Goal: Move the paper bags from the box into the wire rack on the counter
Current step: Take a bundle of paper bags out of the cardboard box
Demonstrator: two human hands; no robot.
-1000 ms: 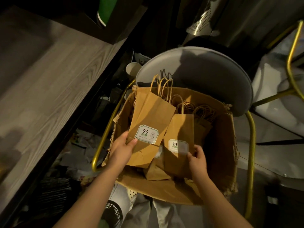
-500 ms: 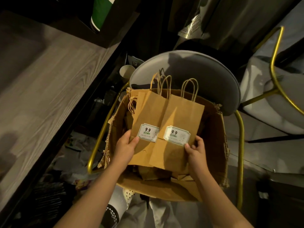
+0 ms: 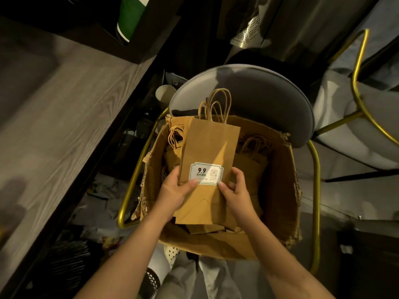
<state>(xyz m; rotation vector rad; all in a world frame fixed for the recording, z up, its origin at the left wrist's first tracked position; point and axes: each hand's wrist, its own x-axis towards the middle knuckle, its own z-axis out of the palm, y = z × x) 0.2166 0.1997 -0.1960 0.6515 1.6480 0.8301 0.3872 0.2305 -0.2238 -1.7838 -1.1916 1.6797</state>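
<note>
My left hand (image 3: 172,190) and right hand (image 3: 235,190) clasp a flat bundle of paper bags (image 3: 209,147) by its two side edges. Each thumb lies across the front at a lower corner of the label (image 3: 206,173), and my fingers curl round behind. The bags are plain brown kraft paper, folded flat, with a creased base flap showing below my thumbs. Several twisted-paper handles (image 3: 216,106) loop up together at the top. The label is white with a green border and reads "9.9" in black. I hold the bundle nearly upright over the cardboard box (image 3: 278,190), its lower end down inside the opening.

The box is open-topped with ragged, torn edges. In it lie more folded bags (image 3: 250,165), their handles bunched at the left and right sides. The box sits on a grey chair (image 3: 259,91) with a gold frame. A wood-grain counter (image 3: 54,126) runs along my left, and a paper cup (image 3: 165,94) stands between it and the chair.
</note>
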